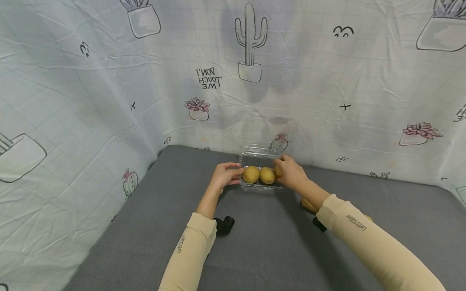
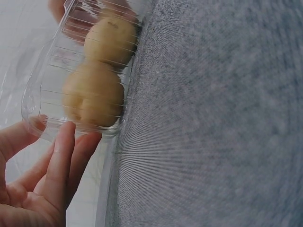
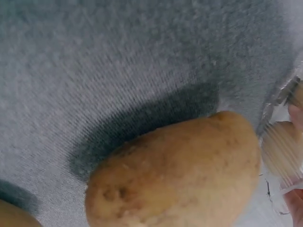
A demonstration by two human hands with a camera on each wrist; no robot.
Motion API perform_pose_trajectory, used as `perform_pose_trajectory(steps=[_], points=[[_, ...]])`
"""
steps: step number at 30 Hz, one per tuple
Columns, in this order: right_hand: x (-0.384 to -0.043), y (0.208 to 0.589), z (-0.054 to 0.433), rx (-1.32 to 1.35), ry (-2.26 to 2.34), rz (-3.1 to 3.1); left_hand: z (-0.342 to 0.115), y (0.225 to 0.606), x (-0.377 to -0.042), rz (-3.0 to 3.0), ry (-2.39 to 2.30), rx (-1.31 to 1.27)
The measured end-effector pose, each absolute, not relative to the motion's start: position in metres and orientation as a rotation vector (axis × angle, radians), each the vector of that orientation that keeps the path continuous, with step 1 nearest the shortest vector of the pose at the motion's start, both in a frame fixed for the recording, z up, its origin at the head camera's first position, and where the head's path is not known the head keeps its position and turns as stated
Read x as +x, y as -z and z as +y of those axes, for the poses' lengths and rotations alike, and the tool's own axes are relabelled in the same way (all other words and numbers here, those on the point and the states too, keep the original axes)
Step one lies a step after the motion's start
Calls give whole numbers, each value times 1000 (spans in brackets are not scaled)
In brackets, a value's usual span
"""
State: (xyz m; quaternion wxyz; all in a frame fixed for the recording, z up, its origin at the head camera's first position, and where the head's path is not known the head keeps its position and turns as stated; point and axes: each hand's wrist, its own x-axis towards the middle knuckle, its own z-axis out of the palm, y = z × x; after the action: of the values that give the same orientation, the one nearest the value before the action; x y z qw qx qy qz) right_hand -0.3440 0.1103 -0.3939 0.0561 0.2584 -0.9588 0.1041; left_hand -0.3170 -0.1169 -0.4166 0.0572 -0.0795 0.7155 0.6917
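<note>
A clear plastic clamshell box [image 1: 260,186] stands on the grey table with its lid raised at the back. Two yellow-brown potatoes [image 1: 251,174] sit side by side in it. At the box's left end my left hand [image 1: 226,176] pinches the rim, thumb on the edge and fingers against the end wall [image 2: 78,130]. My right hand [image 1: 290,173] reaches over the right end and grips another potato [image 1: 278,170], mostly hidden by the fingers. Through the box wall, the left wrist view shows the two potatoes [image 2: 94,94] close together.
More potatoes lie on the table under my right forearm, one [image 1: 308,205] near the wrist and one [image 1: 368,218] farther right. In the right wrist view a large potato [image 3: 180,175] fills the foreground. A printed curtain [image 1: 309,81] hangs behind the table.
</note>
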Motion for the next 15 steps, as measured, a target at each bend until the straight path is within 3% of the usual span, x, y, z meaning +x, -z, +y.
perform_pose_trajectory(steps=[15], points=[[-308,381,143,768,-969,-2717,-117,417,-316,2177,-2083,-227]])
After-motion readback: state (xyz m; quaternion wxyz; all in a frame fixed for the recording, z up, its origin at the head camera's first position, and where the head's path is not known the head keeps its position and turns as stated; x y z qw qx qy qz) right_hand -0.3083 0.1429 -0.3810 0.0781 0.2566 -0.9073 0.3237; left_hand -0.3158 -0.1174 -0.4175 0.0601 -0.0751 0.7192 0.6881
